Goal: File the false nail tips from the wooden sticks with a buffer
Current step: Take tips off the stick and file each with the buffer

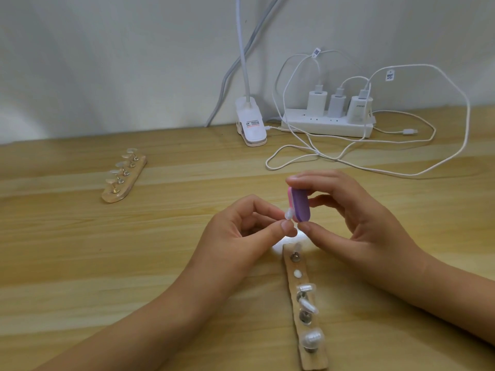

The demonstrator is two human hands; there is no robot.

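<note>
On our table [80,263] we see a white power strip [326,127]. A lamp clip [251,129] lies just left of it and the far wooden stick [134,175] well left. Cables [317,153] lie before it, and the near wooden stick [290,266] lies closer to us.

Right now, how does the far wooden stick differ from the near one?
The far stick carries five nail tips in an even row; the near stick shows a bare spot with a white dab, its tips askew. Far stick lies off left; near stick lies close, centre-right. Both are wooden, flat on the table.
</note>
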